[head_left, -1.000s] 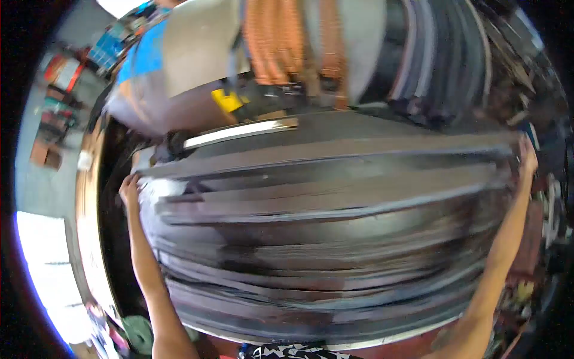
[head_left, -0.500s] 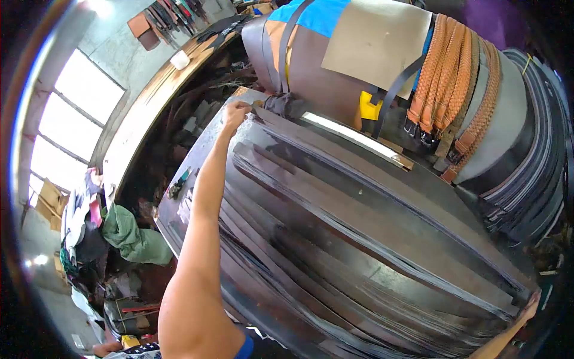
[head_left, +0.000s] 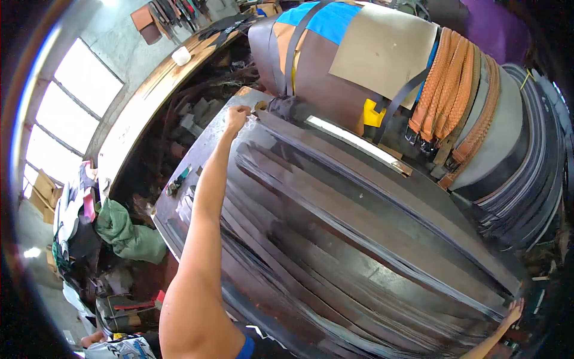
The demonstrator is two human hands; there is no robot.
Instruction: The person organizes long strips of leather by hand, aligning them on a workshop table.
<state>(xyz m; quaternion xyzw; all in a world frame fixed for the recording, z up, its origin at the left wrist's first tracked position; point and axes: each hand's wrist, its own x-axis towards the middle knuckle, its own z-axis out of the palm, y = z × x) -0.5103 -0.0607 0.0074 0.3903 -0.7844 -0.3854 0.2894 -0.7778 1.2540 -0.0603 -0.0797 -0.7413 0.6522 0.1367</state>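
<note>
Long dark brown strips, leather by their look, lie in several stacks [head_left: 371, 221] across a dark worktable [head_left: 194, 157]. My left arm reaches to the table's far left. There my left hand [head_left: 238, 116] has its fingers pinched together beside the end of the farthest strip stack [head_left: 359, 160]. Whatever is between those fingers is too small to make out. At the opposite, right end of the stacks is my right hand [head_left: 515, 311], its fingers stretched out and apart, close to the strip ends.
Behind the strips lies a white-faced bar [head_left: 359, 143]. A large roll of material [head_left: 323, 84] carries orange braided belts [head_left: 445, 87] and a yellow piece [head_left: 373, 112]. Dark coiled strips [head_left: 538, 161] stand at right. A green sack [head_left: 128, 233] sits left, near a wooden bench [head_left: 134, 125].
My right hand has shifted left and slightly down at the strip ends, and its fingers show more. My left hand stays at the far end. The view has tilted slightly.
</note>
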